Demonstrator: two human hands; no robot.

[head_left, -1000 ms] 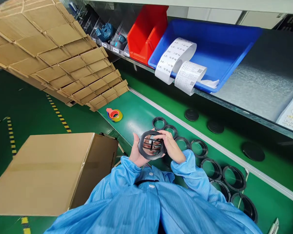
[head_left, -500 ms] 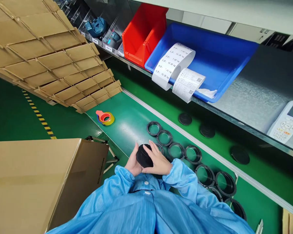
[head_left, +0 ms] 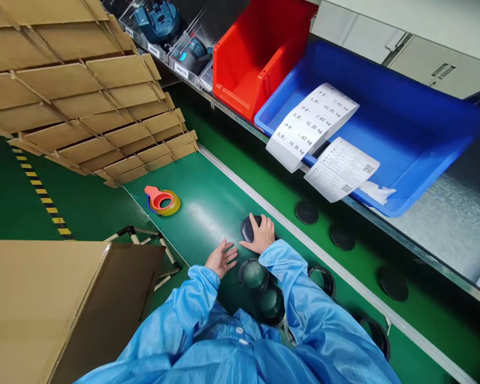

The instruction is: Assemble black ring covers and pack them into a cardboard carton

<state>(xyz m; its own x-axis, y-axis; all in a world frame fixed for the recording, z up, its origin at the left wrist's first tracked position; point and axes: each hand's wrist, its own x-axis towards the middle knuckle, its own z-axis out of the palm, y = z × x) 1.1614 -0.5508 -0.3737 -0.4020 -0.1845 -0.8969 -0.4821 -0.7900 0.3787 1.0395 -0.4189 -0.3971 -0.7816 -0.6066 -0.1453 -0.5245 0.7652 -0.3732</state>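
My right hand point(head_left: 261, 235) reaches forward over the green bench, its fingers curled over a round black cap point(head_left: 247, 229). Part of the cap is hidden under the palm, and I cannot tell whether it sits on a ring. Below and to the left, my left hand point(head_left: 223, 258) is empty, its fingers apart. Close to my hands lie one black ring point(head_left: 254, 274) and another black ring point(head_left: 271, 305). Beyond my right sleeve are a further black ring point(head_left: 322, 281) and one more, partly covered, black ring point(head_left: 378, 337).
Black discs point(head_left: 343, 238) lie on the green strip behind the pale rail. A tape roll point(head_left: 168, 203) with a red holder rests at left. Above are a red bin point(head_left: 240, 64) and a blue tray point(head_left: 420, 176) with printed labels point(head_left: 312, 125). Cardboard dividers point(head_left: 84, 101) and a carton point(head_left: 36, 298) stand left.
Both hands held a black round piece near my chest. My left hand has let go and opened; my right hand has moved forward to the bench, over a cap. The camera view has shifted.
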